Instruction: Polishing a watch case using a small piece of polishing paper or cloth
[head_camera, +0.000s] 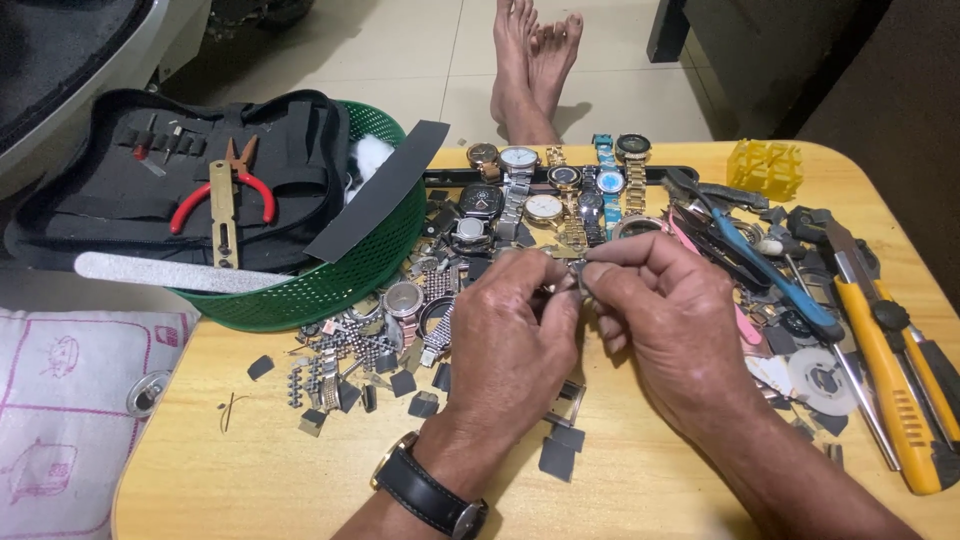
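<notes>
Head view, centre of frame: my left hand (515, 335) and right hand (665, 320) meet fingertip to fingertip, both pinched shut on a small metal watch part (578, 278). Watches (545, 190) lie just above; a green basket (345, 270) sits at upper left.

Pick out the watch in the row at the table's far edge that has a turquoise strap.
It is the turquoise-strapped watch, second from the right end of the row, beside the dark-faced gold-banded watch. The others have silver, gold or dark bands.
</notes>
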